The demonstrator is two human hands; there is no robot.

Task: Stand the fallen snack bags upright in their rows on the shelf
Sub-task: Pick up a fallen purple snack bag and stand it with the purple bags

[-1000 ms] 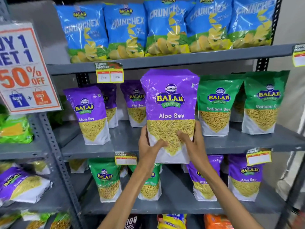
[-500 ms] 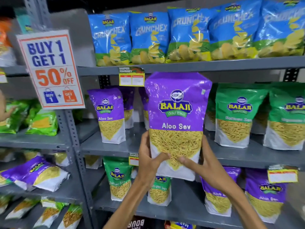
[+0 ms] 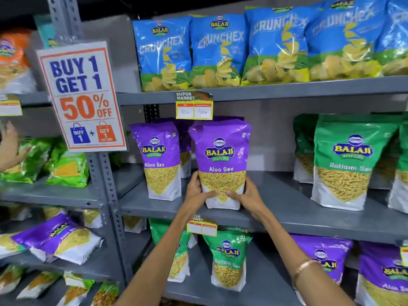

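A purple Aloo Sev bag (image 3: 220, 155) stands upright on the grey middle shelf (image 3: 287, 208), near its front edge. My left hand (image 3: 196, 192) grips its lower left side and my right hand (image 3: 247, 195) its lower right side. Just to its left stands another purple Aloo Sev bag (image 3: 160, 157), with more purple bags behind it. Green Ratlami Sev bags (image 3: 348, 160) stand upright further right on the same shelf.
Blue Crunchex bags (image 3: 218, 51) line the top shelf. A "Buy 1 Get 1" sign (image 3: 81, 96) hangs on the upright post. Purple bags (image 3: 57, 239) lie fallen on the left unit's lower shelf. Another person's hand (image 3: 8, 142) reaches in at far left.
Both hands have moved the purple bag from in front of the shelf back and down onto the middle shelf. The view has swung left.
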